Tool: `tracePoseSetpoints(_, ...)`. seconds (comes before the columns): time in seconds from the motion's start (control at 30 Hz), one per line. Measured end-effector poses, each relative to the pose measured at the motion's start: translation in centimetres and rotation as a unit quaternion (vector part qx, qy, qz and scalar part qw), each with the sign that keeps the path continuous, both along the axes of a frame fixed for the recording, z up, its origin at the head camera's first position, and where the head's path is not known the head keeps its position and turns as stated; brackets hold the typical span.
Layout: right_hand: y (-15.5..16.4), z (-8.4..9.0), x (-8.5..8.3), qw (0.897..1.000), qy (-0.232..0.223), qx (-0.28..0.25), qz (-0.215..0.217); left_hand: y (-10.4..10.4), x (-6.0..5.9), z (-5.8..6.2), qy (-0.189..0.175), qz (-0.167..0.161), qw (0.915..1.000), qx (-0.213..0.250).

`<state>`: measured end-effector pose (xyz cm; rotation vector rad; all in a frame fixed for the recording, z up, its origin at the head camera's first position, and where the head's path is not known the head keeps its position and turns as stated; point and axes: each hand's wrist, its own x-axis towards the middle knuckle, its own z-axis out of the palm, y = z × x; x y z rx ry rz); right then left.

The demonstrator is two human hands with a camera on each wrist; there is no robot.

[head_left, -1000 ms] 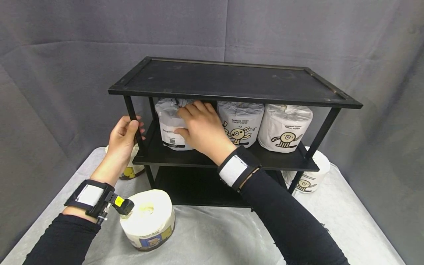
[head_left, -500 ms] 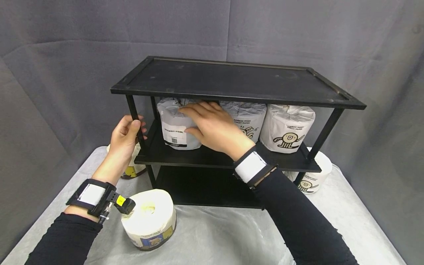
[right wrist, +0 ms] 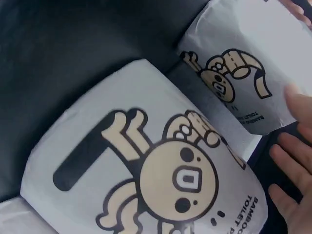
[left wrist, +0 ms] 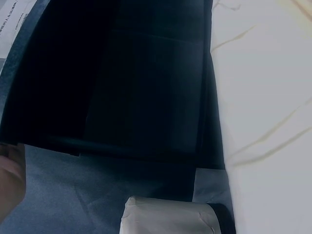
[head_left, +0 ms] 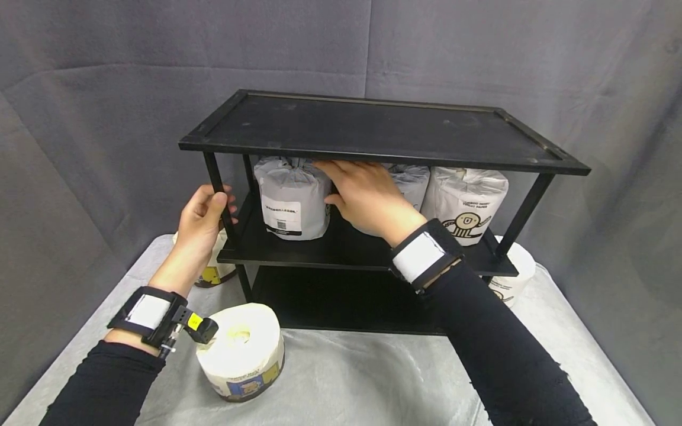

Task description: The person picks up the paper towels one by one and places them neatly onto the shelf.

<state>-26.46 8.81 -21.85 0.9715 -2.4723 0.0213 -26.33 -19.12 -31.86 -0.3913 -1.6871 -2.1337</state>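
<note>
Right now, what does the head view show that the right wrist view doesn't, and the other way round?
Only the head view shows the whole black shelf, the left hand gripping its front post, and the unwrapped roll on the table. Only the right wrist view shows the cartoon print close up on the nearest wrapped roll. Both show wrapped rolls on the middle shelf and the right hand.

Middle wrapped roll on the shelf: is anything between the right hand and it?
Nothing visible does. The right hand is already against the middle wrapped roll, between the left roll and the right roll.
</note>
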Motion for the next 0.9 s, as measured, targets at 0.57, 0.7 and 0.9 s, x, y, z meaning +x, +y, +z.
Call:
tracePoseSetpoints(0.57, -1.2, 0.9, -1.6, 0.998, -0.052, 0.045, -0.015, -0.3, 0.7, 0.5, 0.005, 0.012, 0.9995, -0.029)
tracePoseSetpoints(0.7, -1.5, 0.9, -1.6, 0.997, -0.056, 0.047, -0.014, -0.6, 0.7, 0.4, 0.016, 0.007, 0.9994, -0.031)
tracePoseSetpoints(0.9, -1.3, 0.9, -1.6, 0.998, -0.049, 0.040, -0.009, -0.6, 0.6, 0.6, 0.016, -0.001, 0.9990, -0.041)
